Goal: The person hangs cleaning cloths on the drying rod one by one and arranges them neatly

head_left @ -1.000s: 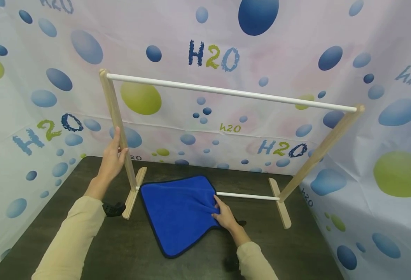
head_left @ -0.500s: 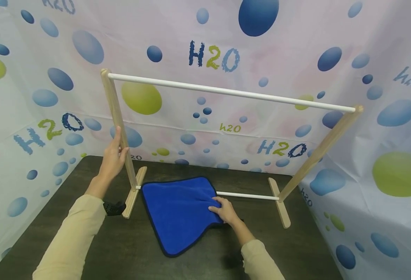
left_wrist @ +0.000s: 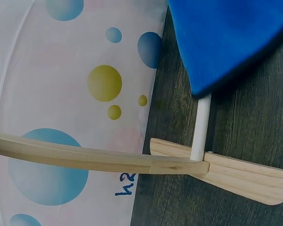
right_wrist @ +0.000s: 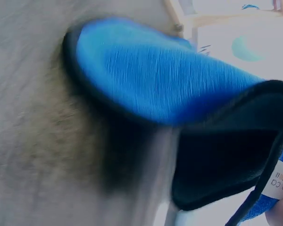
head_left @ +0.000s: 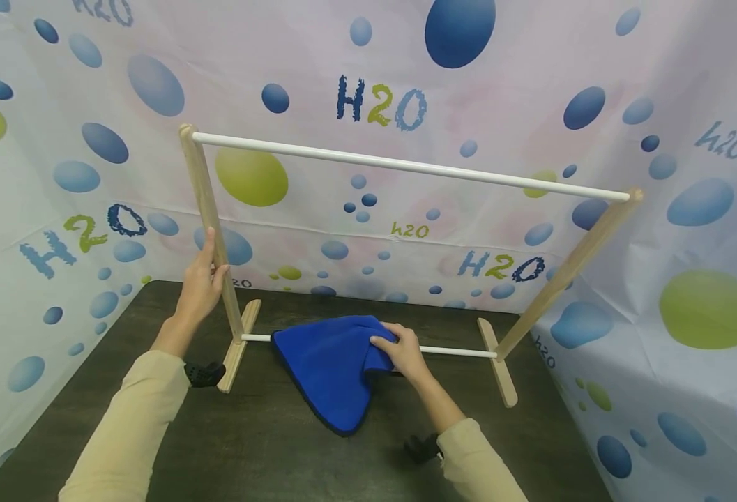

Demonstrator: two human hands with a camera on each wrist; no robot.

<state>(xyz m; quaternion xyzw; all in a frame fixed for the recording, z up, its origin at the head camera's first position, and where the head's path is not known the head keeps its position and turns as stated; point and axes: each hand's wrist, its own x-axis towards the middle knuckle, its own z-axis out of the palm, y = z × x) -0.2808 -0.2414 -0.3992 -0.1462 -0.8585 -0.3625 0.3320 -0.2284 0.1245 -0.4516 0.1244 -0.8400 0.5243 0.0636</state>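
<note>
Bubble-print backdrop (head_left: 468,111): rises beyond both hands.
Dark wood-grain tabletop (head_left: 268,446): lies beneath both hands, bearing the rack.
Two-rail wooden rack (head_left: 368,161): stands with its left upright (head_left: 201,181) at the left hand.
Black-edged blue cloth (head_left: 327,366): right of the left hand, gathered under the right, hiding part of the lower rail (head_left: 462,351).
Left hand (head_left: 199,289): thumb and fingers grip the upright, presumably steadying it.
Right hand (head_left: 404,348): pinches the cloth's right side, apparently to raise it.
White printed label (right_wrist: 279,181): on the cloth, just beside the right fingertip.
</note>
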